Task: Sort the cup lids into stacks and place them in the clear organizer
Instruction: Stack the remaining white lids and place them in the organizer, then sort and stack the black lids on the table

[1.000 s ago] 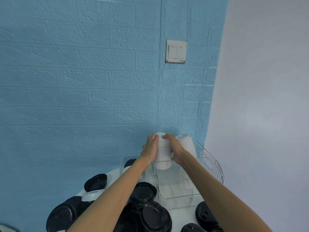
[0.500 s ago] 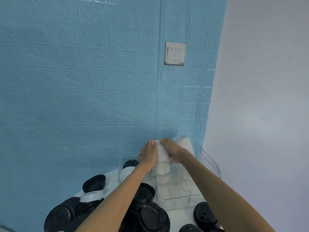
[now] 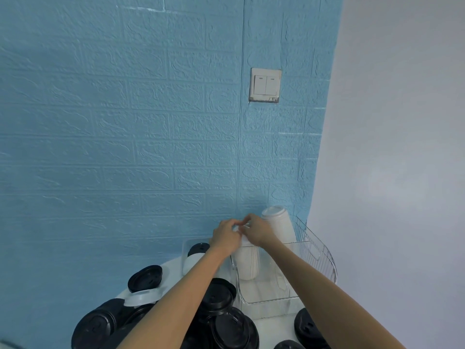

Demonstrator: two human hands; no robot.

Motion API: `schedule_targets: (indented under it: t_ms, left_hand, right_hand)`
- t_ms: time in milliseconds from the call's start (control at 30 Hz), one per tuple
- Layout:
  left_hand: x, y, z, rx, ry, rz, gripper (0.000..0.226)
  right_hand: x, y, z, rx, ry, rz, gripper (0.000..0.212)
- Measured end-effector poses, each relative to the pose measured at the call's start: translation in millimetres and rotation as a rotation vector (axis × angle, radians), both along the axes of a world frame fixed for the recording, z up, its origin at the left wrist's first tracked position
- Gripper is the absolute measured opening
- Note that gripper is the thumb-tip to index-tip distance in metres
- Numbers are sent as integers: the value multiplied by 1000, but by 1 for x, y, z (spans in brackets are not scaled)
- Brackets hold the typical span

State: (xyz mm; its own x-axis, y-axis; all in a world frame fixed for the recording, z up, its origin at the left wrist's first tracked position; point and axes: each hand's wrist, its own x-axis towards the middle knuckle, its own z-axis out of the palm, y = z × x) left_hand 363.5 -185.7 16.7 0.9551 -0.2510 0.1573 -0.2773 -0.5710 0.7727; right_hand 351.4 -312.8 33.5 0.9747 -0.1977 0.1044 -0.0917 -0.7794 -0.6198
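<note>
The white lid stack (image 3: 247, 263) has been lowered into the clear organizer (image 3: 314, 250), standing beside another stack (image 3: 279, 225). Its top is pinched by left hand (image 3: 225, 238) and right hand (image 3: 258, 231). Black lids (image 3: 216, 295) are left on the worktop (image 3: 173, 267).

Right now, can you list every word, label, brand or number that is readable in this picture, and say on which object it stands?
No readable text anywhere.
Wall switch: two small marks on its rockers, too small to read.
Black lids: moulded shapes only, no legible lettering.
White lid stack and clear organizer: no print visible.
</note>
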Motion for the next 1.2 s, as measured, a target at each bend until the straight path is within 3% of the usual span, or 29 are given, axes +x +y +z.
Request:
schedule_targets:
  t_ms: [133, 267, 400, 567, 833, 1200]
  left_hand:
    - [-5, 2, 3, 172, -78, 41, 32]
    - [-9, 0, 8, 257, -90, 38, 36]
    - [-21, 5, 9, 144, -114, 37, 38]
    - [-46, 19, 18, -63, -173, 13, 42]
    - [-109, 64, 44, -169, -275, 6, 40]
    - [-237, 107, 23, -191, -339, 9, 41]
  right_hand:
    - [-2, 1, -10, -66, -111, -45, 24]
    - [-5, 1, -17, -111, -82, -2, 30]
    - [-24, 3, -12, -74, -104, 56, 50]
    - [-61, 12, 10, 34, -219, 82, 50]
    - [-144, 28, 31, 182, -271, 169, 54]
    - [-272, 74, 1, 289, -335, 249, 63]
